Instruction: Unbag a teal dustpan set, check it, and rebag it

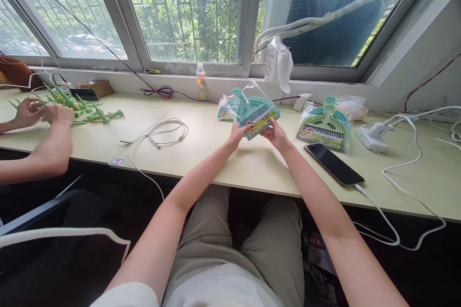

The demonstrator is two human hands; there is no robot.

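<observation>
A mini dustpan and brush set [255,111], teal and wrapped in clear plastic with a yellow label, is held tilted above the table. My left hand [237,134] grips its lower left side, and my right hand [275,133] holds its lower right edge. Fingers of both hands are partly hidden behind the package. Just behind it, partly covered, lies another wrapped teal set [226,108]. To the right of my right hand sits a green and teal wrapped dustpan set [323,127] on the table.
A phone [334,164] on a white cable and a power strip [372,138] lie at right. A coiled cable [165,132] lies left of centre; a bottle [201,81] stands by the window. At far left a co-worker's hands [59,112] handle green plant-like pieces [99,114].
</observation>
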